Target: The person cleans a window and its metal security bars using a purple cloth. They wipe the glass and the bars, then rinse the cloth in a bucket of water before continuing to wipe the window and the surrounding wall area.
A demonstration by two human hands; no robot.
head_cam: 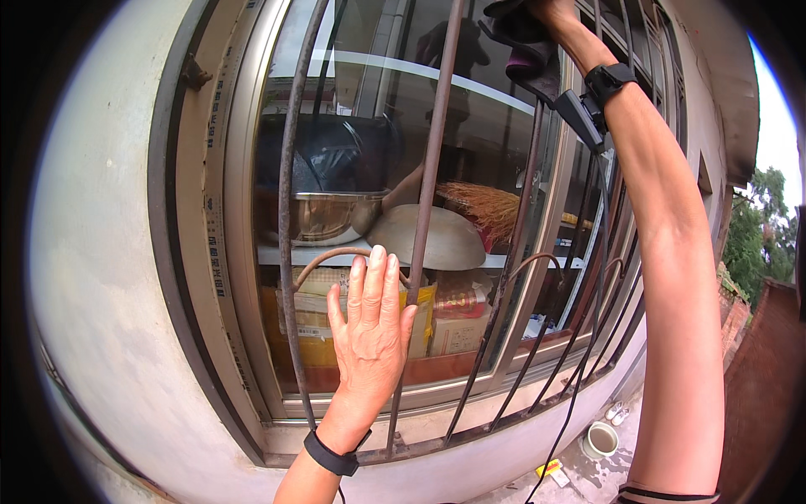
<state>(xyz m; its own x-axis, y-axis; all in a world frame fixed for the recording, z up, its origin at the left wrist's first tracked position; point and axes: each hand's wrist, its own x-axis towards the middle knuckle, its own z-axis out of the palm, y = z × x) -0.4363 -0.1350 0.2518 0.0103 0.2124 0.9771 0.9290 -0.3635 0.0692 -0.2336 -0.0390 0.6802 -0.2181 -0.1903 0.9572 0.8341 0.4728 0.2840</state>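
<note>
My left hand (371,321) is raised, palm towards the window, its fingers stretched over the curved piece of the metal window bars (434,151). Nothing is seen held in it; whether it touches the bars is unclear. At the top edge is my right hand (554,7), mostly cut off, at a dark cloth (532,57) that hangs in front of the bars. Its fingers are hidden, so the hold on the cloth cannot be made out. Behind the bars is a sliding window (352,151) with a metal frame.
Through the glass show a metal basin (334,217), a domed metal lid or pan (428,236), a straw broom (485,205) and cardboard boxes (459,331). A black cable (582,365) hangs from the right wrist. Below right are a bucket of water (601,440) and white shoes (617,412).
</note>
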